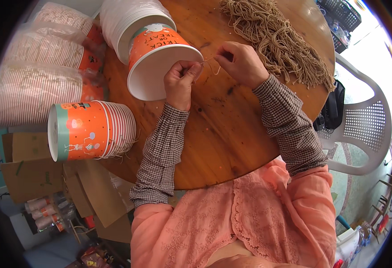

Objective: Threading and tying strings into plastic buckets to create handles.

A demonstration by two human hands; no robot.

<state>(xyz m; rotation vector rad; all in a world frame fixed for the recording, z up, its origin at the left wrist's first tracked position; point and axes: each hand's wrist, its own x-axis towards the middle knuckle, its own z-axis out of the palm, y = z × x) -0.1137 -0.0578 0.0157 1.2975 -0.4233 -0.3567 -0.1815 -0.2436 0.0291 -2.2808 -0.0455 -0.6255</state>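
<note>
An orange paper bucket (149, 76) with a white inside lies tipped on the round wooden table, its open mouth turned toward me. My left hand (181, 82) is closed in a pinch at the right side of its rim, gripping a thin beige cord (214, 68). Just to the right, my right hand (242, 64) pinches the same cord, which makes a small loose loop between the two hands. Whether the cord passes through the bucket's wall is hidden by my left fingers. Beyond my right hand lies a large bundle of tan cords (278, 40).
Nested orange buckets (86, 129) lie on their side at the table's left edge. Behind them are plastic-wrapped bucket stacks (39, 89), and white nested buckets (133, 22) stand at the far side. A cardboard box (102, 192) is below left; a grey plastic chair (366, 116) stands right.
</note>
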